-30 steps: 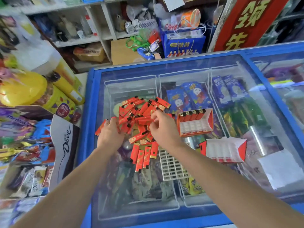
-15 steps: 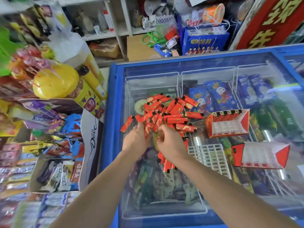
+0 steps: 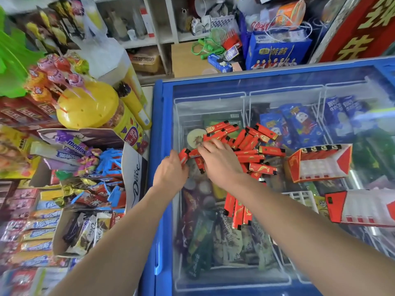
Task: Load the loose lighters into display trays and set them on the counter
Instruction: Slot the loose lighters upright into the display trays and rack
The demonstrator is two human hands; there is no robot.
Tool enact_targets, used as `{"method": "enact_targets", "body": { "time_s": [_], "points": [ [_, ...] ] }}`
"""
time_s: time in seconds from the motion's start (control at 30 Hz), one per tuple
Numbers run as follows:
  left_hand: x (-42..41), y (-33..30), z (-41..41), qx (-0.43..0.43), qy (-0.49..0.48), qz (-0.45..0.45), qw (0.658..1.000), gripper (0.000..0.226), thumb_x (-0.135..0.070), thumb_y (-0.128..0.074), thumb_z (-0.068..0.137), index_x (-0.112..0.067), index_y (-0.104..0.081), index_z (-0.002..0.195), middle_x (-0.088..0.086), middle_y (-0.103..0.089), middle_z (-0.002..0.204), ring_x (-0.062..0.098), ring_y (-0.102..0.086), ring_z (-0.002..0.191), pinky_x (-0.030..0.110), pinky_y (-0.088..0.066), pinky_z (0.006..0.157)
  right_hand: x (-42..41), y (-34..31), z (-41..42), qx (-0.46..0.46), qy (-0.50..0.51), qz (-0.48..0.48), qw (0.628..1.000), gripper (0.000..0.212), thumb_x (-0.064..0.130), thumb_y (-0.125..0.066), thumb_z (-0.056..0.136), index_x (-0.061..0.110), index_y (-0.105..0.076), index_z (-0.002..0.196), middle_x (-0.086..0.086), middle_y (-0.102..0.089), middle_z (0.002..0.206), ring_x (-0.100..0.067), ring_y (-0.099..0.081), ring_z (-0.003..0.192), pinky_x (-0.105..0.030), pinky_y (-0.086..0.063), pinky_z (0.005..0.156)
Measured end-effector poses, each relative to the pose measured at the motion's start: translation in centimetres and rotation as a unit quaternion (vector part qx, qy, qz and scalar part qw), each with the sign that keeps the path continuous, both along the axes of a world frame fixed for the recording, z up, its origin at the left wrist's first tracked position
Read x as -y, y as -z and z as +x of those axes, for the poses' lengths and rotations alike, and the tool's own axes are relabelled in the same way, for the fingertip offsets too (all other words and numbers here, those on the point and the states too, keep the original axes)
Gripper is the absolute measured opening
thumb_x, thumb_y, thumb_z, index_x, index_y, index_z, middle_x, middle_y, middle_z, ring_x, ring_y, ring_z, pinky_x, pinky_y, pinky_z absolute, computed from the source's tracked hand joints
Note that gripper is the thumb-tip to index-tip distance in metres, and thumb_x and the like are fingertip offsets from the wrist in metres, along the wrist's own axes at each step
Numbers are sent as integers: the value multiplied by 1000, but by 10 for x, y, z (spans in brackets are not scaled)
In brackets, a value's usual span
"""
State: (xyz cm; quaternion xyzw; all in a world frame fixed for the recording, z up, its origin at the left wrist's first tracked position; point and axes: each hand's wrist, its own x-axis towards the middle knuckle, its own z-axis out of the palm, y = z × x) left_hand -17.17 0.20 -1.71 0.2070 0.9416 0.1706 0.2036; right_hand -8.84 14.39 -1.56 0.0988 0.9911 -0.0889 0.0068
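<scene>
Several loose red lighters [image 3: 252, 146] lie in a heap on the glass lid of a blue chest freezer [image 3: 164, 129]. My left hand [image 3: 171, 174] grips a red lighter [image 3: 183, 154] at the heap's left edge. My right hand [image 3: 220, 161] lies over the left part of the heap, fingers spread on the lighters. A red and white display tray [image 3: 318, 165] with a few lighters along its back row stands to the right. A second tray [image 3: 363, 208] lies nearer, at the right edge. A few more lighters [image 3: 237, 210] lie under my right forearm.
A white plastic grid insert [image 3: 303, 199] lies between the trays. Left of the freezer are a Dove chocolate box [image 3: 134, 180], candy packets and a yellow lollipop tub [image 3: 89, 105]. Shelves and a blue gift bag [image 3: 277, 52] stand behind.
The camera has turned left, so the freezer sits further right in view. Both hands have shifted to the heap's left edge, and my left hand now grips a lighter there.
</scene>
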Motion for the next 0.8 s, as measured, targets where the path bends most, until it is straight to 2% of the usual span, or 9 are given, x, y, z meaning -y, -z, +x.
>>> {"method": "enact_targets", "body": {
  "time_s": [0.13,0.23,0.33,0.47,0.53,0.6,0.73,0.8],
  "points": [
    [-4,6,-3,-16,19,-75,997,31,-35,-55,101,-9,-43,114,10,-54,91,31,-50,79,39,-38,66,-2,3,-4,44,-9,61,997,58,6,-65,84,12,-50,139,-6,-53,138,-29,-41,131,-45,-30,114],
    [-6,8,-5,-31,26,-99,994,25,-30,-58,100,-11,-45,109,6,-53,86,28,-49,75,38,-39,67,-1,7,0,31,-3,55,998,39,2,-61,84,12,-60,121,-7,-59,122,-29,-47,119,-41,-36,108],
    [-10,9,-9,-21,35,-99,994,22,-27,-61,98,-15,-43,99,9,-62,94,27,-52,76,38,-42,68,-3,10,3,-18,48,-20,998,20,13,-58,93,13,-64,112,-3,-63,112,-24,-52,108,-38,-42,101],
    [-11,6,-12,4,54,-78,996,29,-37,-66,91,-12,-54,101,7,-54,99,29,-56,83,40,-48,72,-7,5,4,-116,164,-167,965,13,15,-55,96,9,-65,103,-3,-62,96,-21,-56,91,-37,-50,83],
    [-11,5,-12,-6,62,-56,997,23,-34,-63,92,-14,-52,94,6,-55,91,29,-58,80,39,-49,69,-10,2,6,-151,210,-221,940,9,13,-57,95,9,-63,100,-2,-63,95,-20,-58,89,-34,-50,77],
    [-13,3,-12,-21,66,-29,997,21,-32,-59,94,-16,-47,92,5,-57,81,27,-55,70,36,-44,61,-15,-2,10,-169,242,-259,920,9,15,-58,96,11,-63,102,1,-64,98,-16,-60,92,-26,-48,78],
    [-30,-1,-10,-16,58,43,997,20,-25,-54,98,-14,-37,100,8,-59,76,25,-54,60,34,-35,47,-21,-8,18,-178,266,-290,902,22,15,-56,98,12,-64,119,1,-67,116,-14,-61,110,-28,-50,94],
    [-39,-1,-10,-4,47,41,998,21,-28,-51,102,-12,-38,105,10,-61,81,26,-55,62,35,-38,48,-21,-11,21,-184,268,-292,900,25,15,-54,99,13,-62,123,0,-67,119,-14,-59,113,-27,-48,93]
  ]
}}
